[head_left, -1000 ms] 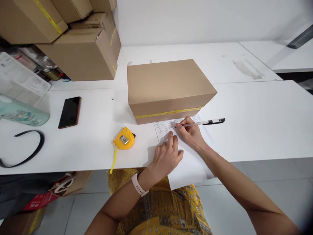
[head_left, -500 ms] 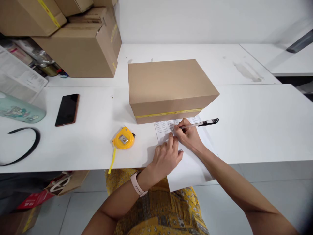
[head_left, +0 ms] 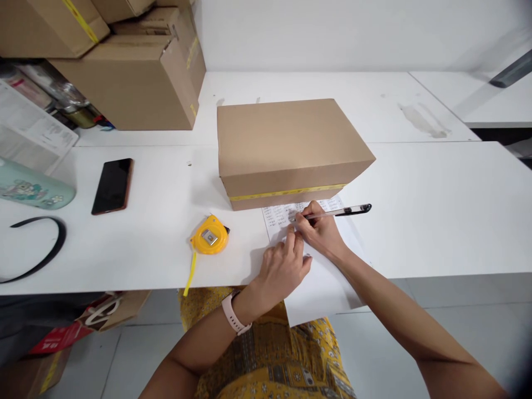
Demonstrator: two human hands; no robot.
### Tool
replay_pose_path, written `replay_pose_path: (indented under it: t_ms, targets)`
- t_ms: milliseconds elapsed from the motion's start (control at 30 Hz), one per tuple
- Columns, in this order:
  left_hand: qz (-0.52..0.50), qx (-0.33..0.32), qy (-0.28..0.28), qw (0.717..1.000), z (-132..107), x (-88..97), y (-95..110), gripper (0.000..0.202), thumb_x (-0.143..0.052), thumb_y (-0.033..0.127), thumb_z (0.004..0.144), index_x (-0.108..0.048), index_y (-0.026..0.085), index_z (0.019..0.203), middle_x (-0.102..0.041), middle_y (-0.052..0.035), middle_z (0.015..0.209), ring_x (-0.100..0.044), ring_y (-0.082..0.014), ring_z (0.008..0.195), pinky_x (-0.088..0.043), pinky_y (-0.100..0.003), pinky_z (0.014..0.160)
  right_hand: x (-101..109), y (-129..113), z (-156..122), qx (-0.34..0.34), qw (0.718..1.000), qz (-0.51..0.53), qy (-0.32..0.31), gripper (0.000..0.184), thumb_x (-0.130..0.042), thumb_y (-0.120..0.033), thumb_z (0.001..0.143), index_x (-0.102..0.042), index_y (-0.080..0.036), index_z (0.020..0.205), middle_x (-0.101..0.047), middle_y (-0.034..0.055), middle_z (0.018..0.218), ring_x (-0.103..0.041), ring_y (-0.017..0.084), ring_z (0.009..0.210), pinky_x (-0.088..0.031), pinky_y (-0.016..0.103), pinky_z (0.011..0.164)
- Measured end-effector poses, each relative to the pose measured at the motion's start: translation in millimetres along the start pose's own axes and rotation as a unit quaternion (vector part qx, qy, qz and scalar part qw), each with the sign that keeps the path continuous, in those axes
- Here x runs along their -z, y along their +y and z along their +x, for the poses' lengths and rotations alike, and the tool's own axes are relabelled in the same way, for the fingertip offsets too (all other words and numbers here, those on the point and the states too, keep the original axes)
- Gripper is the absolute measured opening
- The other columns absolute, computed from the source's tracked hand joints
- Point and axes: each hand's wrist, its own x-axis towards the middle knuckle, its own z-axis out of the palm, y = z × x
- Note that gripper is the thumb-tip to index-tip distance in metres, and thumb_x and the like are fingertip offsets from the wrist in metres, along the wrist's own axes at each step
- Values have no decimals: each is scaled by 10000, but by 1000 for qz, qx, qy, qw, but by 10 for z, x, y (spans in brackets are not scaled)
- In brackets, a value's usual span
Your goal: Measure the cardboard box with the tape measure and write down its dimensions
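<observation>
Clock origin: pen tip; 12 toward the wall.

Right hand [head_left: 322, 227]: fingers pinched narrow around a clear-barrelled pen [head_left: 341, 212], whose black-capped end points to 3. Pen tip at the written rows on a white sheet [head_left: 316, 293]; individual words too small to read. Left hand [head_left: 280, 263], at 6 to 7: fingers bent, slightly parted, resting on the sheet, no object seen in them; index fingertip just beside the pen tip. Pale pink watch strap [head_left: 234, 317] on left wrist.

Sheet runs from the origin toward 5, its lower end overhanging the front edge of the white counter [head_left: 424, 221]. Brown carton [head_left: 291, 138] at 12, yellow tape along its near side; sheet's far end meets its base, whether it extends underneath cannot be told.

Yellow tape measure [head_left: 210, 237] near 9, short length of blade out toward the counter edge. Farther along 9: dark phone [head_left: 112, 187], black curved band [head_left: 62, 238], mint-green bottle [head_left: 35, 185]. Stacked cartons [head_left: 137, 83] between 10 and 11.
</observation>
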Motion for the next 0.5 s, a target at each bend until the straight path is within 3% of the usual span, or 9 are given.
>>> replay_pose_path:
  t_ms: [500]
  targets:
    - [-3,-8,-9,1000,11,-15,-13,548,-461,400,1023,-496,76,1463,-500,-215,1541,-733,-225,913,-615,-322,673,-3,-24,11,-11,999,3,30,241,-606,-270,873,-446,-237,696,-434,-62,590,-399,105,532,-329,265,510]
